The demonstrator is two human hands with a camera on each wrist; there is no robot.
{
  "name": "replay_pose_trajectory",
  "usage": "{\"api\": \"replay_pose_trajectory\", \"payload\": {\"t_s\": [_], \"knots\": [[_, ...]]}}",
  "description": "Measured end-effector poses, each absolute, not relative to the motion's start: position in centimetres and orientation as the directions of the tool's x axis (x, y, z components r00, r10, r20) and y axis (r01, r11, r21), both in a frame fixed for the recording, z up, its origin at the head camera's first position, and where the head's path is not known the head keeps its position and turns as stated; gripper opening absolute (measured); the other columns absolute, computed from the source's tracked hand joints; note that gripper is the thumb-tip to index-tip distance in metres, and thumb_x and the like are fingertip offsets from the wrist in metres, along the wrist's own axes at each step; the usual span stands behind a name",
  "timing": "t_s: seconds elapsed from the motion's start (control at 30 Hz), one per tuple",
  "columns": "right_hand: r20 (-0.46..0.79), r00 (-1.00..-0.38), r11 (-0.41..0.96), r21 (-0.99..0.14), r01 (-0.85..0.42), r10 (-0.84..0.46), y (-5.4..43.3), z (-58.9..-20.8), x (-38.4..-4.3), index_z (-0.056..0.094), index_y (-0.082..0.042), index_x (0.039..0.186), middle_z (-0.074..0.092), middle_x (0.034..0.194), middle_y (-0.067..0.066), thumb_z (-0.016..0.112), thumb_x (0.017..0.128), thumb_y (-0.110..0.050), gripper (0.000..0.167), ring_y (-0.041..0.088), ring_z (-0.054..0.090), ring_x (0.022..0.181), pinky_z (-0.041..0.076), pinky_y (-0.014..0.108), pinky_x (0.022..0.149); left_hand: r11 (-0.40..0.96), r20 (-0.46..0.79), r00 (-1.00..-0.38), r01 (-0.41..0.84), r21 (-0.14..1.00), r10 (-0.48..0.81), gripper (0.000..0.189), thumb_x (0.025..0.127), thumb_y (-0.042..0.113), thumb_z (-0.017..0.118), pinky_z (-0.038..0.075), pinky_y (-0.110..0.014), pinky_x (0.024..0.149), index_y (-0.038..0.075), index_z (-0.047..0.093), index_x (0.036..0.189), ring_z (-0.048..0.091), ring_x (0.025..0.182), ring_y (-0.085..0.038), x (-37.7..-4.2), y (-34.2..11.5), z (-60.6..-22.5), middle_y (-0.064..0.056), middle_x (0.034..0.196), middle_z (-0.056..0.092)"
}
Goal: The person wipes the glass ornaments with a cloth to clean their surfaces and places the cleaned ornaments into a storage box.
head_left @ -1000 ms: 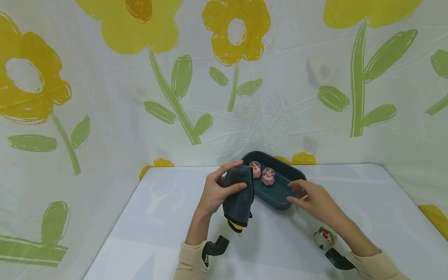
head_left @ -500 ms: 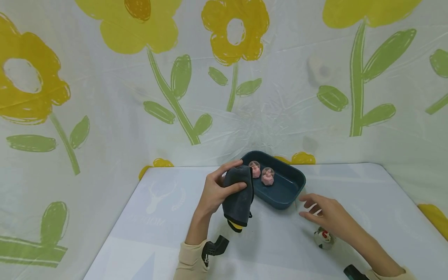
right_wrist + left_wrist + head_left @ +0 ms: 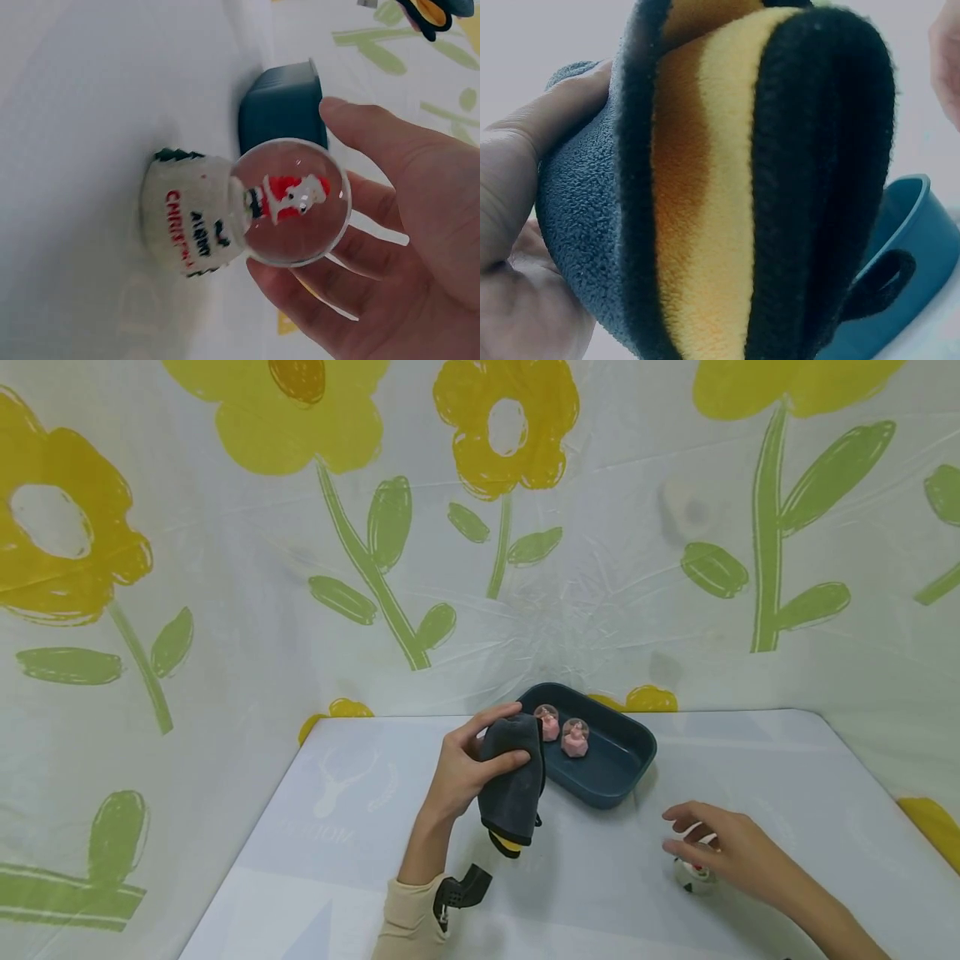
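My left hand [image 3: 461,772] grips a folded microfiber cloth [image 3: 513,797], grey outside, yellow inside, with black edging. In the left wrist view the thumb presses the grey side, and a small black loop [image 3: 885,285] sticks out. At the right, my right hand [image 3: 738,852] hovers with curved, parted fingers right at a small Christmas snow globe [image 3: 187,214] that stands on the table. The right wrist view shows its white lettered base and a Santa figure [image 3: 289,199] inside the clear dome, the thumb apart from it. From the head, the hand partly hides this globe.
A dark teal rectangular dish [image 3: 611,777] stands at the back of the white table [image 3: 330,877]. Two pink snow globes, one at the left [image 3: 547,724] and another beside it [image 3: 575,739], sit in it. A flower-print sheet [image 3: 615,568] hangs behind.
My right hand has drawn back from the dish's right end, moving right and toward me to the Christmas snow globe. The left hand keeps the cloth in the same spot.
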State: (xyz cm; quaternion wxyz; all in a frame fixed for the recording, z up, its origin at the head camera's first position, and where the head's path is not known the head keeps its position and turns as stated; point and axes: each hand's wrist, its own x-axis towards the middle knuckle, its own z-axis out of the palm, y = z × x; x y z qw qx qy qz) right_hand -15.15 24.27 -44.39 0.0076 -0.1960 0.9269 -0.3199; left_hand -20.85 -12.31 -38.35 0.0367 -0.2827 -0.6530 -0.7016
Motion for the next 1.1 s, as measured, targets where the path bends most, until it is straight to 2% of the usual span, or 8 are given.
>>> {"api": "replay_pose_trajectory", "payload": {"t_s": [0.2, 0.37, 0.6, 0.93, 1.1], "knots": [[0.025, -0.928, 0.726, -0.615, -0.308, -0.373, 24.8, -44.6, -14.7, 0.065, -0.016, 0.116, 0.070, 0.108, -0.003, 0.069, 0.087, -0.049, 0.044, -0.007, 0.061, 0.087, 0.054, 0.021, 0.069, -0.154, 0.445, -0.835, 0.418, 0.896, 0.323, 0.058, 0.083, 0.005, 0.076, 0.061, -0.038, 0.073, 0.010, 0.057, 0.137, 0.074, 0.085, -0.019, -20.8, -12.3, -38.4, -0.012, 0.138, 0.056], [-0.035, -0.934, 0.760, -0.593, -0.266, -0.355, 25.0, -44.8, -14.4, 0.065, -0.018, 0.116, 0.069, 0.107, -0.007, 0.071, 0.083, -0.054, 0.048, -0.006, 0.059, 0.089, 0.052, 0.020, 0.069, -0.153, 0.451, -0.832, 0.425, 0.892, 0.322, 0.058, 0.083, 0.005, 0.076, 0.061, -0.038, 0.072, 0.009, 0.056, 0.137, 0.074, 0.084, -0.019, -20.9, -12.3, -38.4, -0.011, 0.135, 0.058], [-0.010, -0.924, 0.760, -0.573, -0.308, -0.382, 25.5, -45.4, -14.1, 0.065, -0.023, 0.114, 0.069, 0.107, -0.010, 0.076, 0.077, -0.054, 0.049, -0.008, 0.055, 0.090, 0.050, 0.019, 0.068, -0.152, 0.449, -0.833, 0.422, 0.894, 0.322, 0.058, 0.083, 0.005, 0.076, 0.061, -0.038, 0.073, 0.010, 0.057, 0.137, 0.074, 0.085, -0.019, -20.9, -12.3, -38.4, -0.011, 0.136, 0.057], [0.001, -0.886, 0.686, -0.633, -0.360, -0.464, 26.6, -46.2, -14.1, 0.062, -0.016, 0.119, 0.068, 0.117, 0.005, 0.083, 0.072, -0.045, 0.059, -0.013, 0.052, 0.094, 0.052, 0.019, 0.067, -0.149, 0.451, -0.833, 0.426, 0.892, 0.319, 0.057, 0.083, 0.005, 0.077, 0.061, -0.038, 0.072, 0.011, 0.057, 0.137, 0.074, 0.082, -0.019, -20.9, -12.4, -38.4, -0.008, 0.131, 0.060], [0.004, -0.882, 0.677, -0.639, -0.365, -0.472, 26.8, -46.5, -14.2, 0.061, -0.016, 0.120, 0.068, 0.117, 0.006, 0.084, 0.072, -0.043, 0.060, -0.014, 0.052, 0.095, 0.053, 0.019, 0.067, -0.150, 0.454, -0.831, 0.429, 0.891, 0.320, 0.058, 0.083, 0.005, 0.077, 0.061, -0.038, 0.072, 0.007, 0.056, 0.138, 0.074, 0.082, -0.019, -20.9, -12.4, -38.4, -0.008, 0.134, 0.059]]}}
